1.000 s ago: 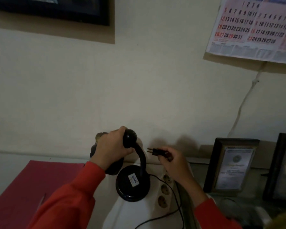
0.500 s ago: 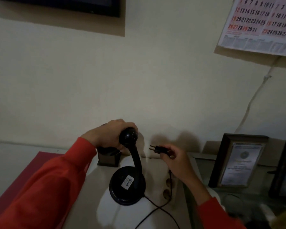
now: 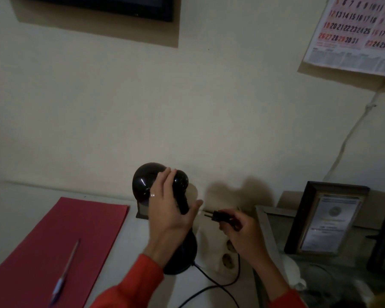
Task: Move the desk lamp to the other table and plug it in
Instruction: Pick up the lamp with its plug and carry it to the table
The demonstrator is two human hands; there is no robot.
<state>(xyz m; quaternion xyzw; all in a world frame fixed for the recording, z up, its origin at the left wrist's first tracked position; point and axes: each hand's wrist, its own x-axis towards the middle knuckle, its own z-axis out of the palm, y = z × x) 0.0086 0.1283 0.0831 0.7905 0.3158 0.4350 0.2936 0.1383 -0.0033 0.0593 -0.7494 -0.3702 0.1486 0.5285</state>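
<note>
- Nearest, the thin black cord (image 3: 211, 287) trails over the white table (image 3: 22, 210) from the lamp's base.
- The white power strip (image 3: 226, 256) lies just right of the base, its round sockets unused.
- The right hand (image 3: 242, 232) has its grip pinched on the small black two-pin plug (image 3: 220, 217), pins pointing left, above the strip.
- To do this step well, turn the pins downward, line them up with a socket, then press straight in; keep the cord slack.
- The left hand (image 3: 171, 210) has an open, loose grip around the neck of the glossy black desk lamp (image 3: 162, 196), which stands on the table by the wall.
- Half a second ago that hand covered the lamp's head; now the round shade is exposed and the fingers are spread.
</note>
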